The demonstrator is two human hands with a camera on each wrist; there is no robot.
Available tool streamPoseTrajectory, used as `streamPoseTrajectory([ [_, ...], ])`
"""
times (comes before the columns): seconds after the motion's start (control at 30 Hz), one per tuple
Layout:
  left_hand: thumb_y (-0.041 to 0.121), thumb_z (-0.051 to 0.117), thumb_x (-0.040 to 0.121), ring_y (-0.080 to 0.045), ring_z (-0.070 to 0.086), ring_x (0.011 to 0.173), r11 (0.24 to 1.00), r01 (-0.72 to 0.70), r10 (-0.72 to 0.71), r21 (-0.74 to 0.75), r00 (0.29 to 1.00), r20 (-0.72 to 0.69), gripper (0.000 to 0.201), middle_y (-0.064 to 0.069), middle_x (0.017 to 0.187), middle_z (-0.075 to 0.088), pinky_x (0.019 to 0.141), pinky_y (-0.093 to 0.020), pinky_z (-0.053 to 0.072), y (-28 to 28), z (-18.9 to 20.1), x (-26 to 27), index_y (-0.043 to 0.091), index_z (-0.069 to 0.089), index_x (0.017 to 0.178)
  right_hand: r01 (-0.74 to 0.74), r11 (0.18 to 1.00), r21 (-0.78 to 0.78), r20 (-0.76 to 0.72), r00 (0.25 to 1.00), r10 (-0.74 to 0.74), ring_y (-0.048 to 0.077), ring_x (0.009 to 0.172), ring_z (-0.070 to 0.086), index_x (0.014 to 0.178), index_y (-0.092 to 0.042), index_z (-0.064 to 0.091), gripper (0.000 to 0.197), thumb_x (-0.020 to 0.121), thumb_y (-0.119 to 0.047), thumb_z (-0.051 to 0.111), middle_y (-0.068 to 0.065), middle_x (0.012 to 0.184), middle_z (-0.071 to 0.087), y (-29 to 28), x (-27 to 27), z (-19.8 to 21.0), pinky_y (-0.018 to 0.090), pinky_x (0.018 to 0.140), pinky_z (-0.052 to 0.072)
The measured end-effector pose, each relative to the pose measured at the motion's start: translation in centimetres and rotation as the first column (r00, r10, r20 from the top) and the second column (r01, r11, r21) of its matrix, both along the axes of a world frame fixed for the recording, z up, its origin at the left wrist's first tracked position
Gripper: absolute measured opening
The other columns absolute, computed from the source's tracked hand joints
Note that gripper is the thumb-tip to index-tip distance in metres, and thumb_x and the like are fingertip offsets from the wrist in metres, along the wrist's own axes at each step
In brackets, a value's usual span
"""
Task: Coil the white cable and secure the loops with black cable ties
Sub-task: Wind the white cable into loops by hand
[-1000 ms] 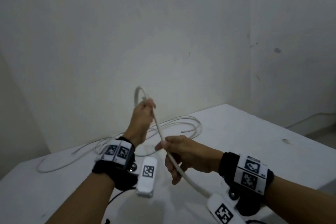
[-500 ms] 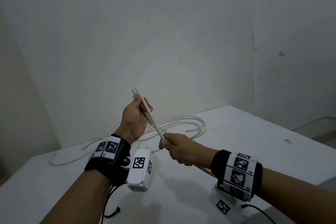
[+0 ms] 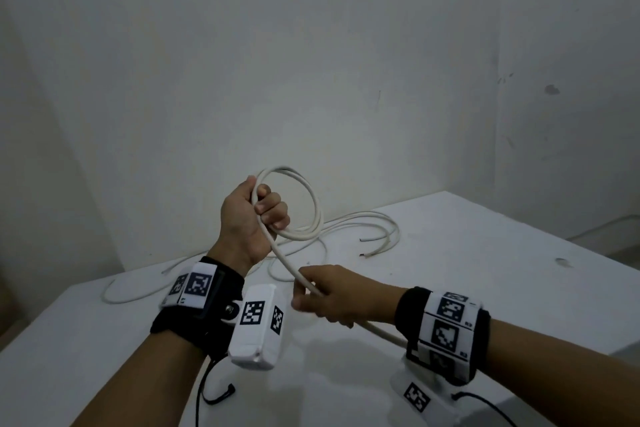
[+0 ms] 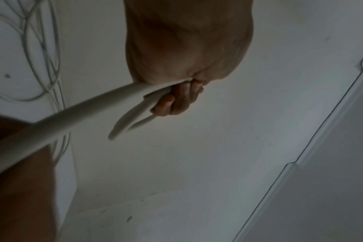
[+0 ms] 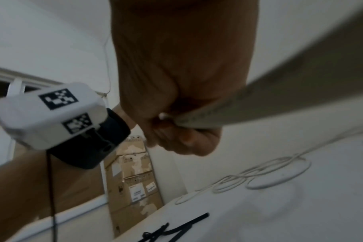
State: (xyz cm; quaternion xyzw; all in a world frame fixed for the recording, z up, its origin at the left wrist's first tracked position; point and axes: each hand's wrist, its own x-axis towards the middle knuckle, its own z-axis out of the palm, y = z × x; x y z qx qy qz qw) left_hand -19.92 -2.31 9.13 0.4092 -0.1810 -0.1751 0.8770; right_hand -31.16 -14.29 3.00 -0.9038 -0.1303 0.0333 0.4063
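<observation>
Left hand (image 3: pixel 254 218): raised above the table, fist clenched round the cable, thumb side up.
Cable (image 3: pixel 313 208): white; 1 round loop stands out from the left fist, up and to the right. A straight run slants down from the fist to the right hand.
Right hand (image 3: pixel 329 295): lower and nearer the body, fingers curled round the cable run; the cable passes on under the right wrist.
Left wrist view: fingers (image 4: pixel 176 99) wrap 2 strands of cable (image 4: pixel 89 113) at the fist; 1 thick strand runs toward the camera.
Right wrist view: fingertips (image 5: pixel 189 140) pinch the cable (image 5: pixel 280 91), blurred close to the lens.
Loose cable (image 3: pixel 363 229): the remainder lies in slack curves on the table (image 3: pixel 485 253) behind the hands; 1 cut end lies near the far right curve.
Cable ties (image 5: pixel 176 229): black strips lying flat on the table near its edge, apart from the cable; count unclear.
Wristbands (image 3: pixel 446 326): black bands with square printed markers on both wrists.
Boxes (image 5: pixel 135 180): cardboard, stacked beyond the table edge.
</observation>
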Motion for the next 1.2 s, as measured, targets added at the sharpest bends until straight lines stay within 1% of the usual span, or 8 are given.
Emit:
streamPoseTrajectory([
  [0.13,0.034,0.029,0.1,-0.008,0.022,0.03,0.996,-0.067,0.066,0.06,0.998,0.021,0.042,0.007,0.039,0.024,0.034,-0.017,0.022,0.1,0.1,0.8,0.019,0.034,0.06,-0.109,0.986,-0.126,-0.173,0.981,0.086,0.012,0.05,0.049,0.104,-0.017,0.047,0.017,0.094,-0.025,0.058,0.003,0.072,0.053,-0.3,0.3,-1.0,0.02,0.043,0.046],
  [0.33,0.035,0.033,0.097,-0.007,0.02,0.028,0.983,-0.155,0.151,0.103,0.988,0.045,0.042,0.008,0.038,0.021,0.033,-0.014,0.018,1.5,-0.2,2.3,0.021,0.029,0.058,-0.134,0.934,0.332,-0.355,0.899,0.255,0.021,0.055,0.061,0.132,-0.025,0.031,0.046,0.094,-0.016,0.057,0.013,0.08,0.066,-3.1,0.4,-0.8,0.031,0.057,0.052],
  [0.53,0.033,0.03,0.097,-0.007,0.021,0.026,0.994,-0.081,0.08,0.067,0.997,0.017,0.052,0.008,0.035,0.022,0.034,-0.014,0.017,2.6,0.4,3.9,0.021,0.035,0.046,-0.171,0.772,0.613,-0.276,0.869,0.411,0.032,0.079,0.068,0.125,-0.01,0.051,0.033,0.097,0.0,0.037,0.025,0.107,0.063,-5.0,0.9,-1.1,0.036,0.068,0.058],
  [0.63,0.035,0.031,0.097,-0.008,0.021,0.026,0.984,-0.141,0.138,0.105,0.99,0.031,0.051,0.008,0.035,0.022,0.034,-0.015,0.017,2.8,0.7,4.2,0.022,0.035,0.048,-0.17,0.83,0.531,-0.209,0.923,0.322,0.032,0.093,0.066,0.116,-0.015,0.06,0.038,0.094,0.006,0.037,0.018,0.112,0.063,-4.7,1.2,-1.7,0.033,0.076,0.057],
  [0.77,0.036,0.037,0.098,-0.01,0.018,0.032,0.859,-0.41,0.324,0.306,0.9,0.293,0.042,0.008,0.04,0.021,0.038,-0.017,0.015,2.2,0.3,4.0,0.022,0.028,0.059,0.062,0.998,0.021,0.099,0.993,-0.063,0.017,0.098,0.064,0.108,-0.021,0.064,0.03,0.091,-0.002,0.047,0.003,0.107,0.066,-4.7,2.5,-2.9,0.022,0.075,0.05],
  [1.0,0.031,0.038,0.099,-0.011,0.02,0.033,0.785,-0.577,0.462,0.226,0.788,0.406,0.045,0.008,0.04,0.023,0.039,-0.017,0.017,0.9,-0.1,3.6,0.021,0.025,0.057,-0.052,0.918,0.393,-0.33,0.924,0.193,0.014,0.042,0.055,0.089,-0.009,0.06,0.012,0.094,-0.02,0.055,0.002,0.056,0.061,-3.3,0.8,-1.5,0.018,0.038,0.04],
  [1.1,0.032,0.039,0.098,-0.011,0.021,0.033,0.772,-0.624,0.56,0.122,0.758,0.333,0.043,0.008,0.04,0.024,0.039,-0.017,0.019,0.4,0.9,3.6,0.022,0.027,0.058,-0.102,0.796,0.596,-0.468,0.762,0.448,0.023,0.064,0.069,0.109,-0.004,0.053,0.033,0.099,-0.033,0.043,0.015,0.082,0.071,-0.9,-0.3,-1.3,0.027,0.052,0.056],
  [1.2,0.034,0.039,0.098,-0.012,0.02,0.034,0.808,-0.588,0.571,0.032,0.795,0.206,0.042,0.007,0.042,0.022,0.04,-0.017,0.019,-0.5,1.3,3.3,0.021,0.027,0.059,0.147,0.68,0.719,-0.497,0.793,0.354,0.036,0.098,0.066,0.132,0.0,0.035,0.051,0.101,-0.041,0.032,0.03,0.123,0.059,0.9,0.7,-2.1,0.042,0.078,0.055],
])
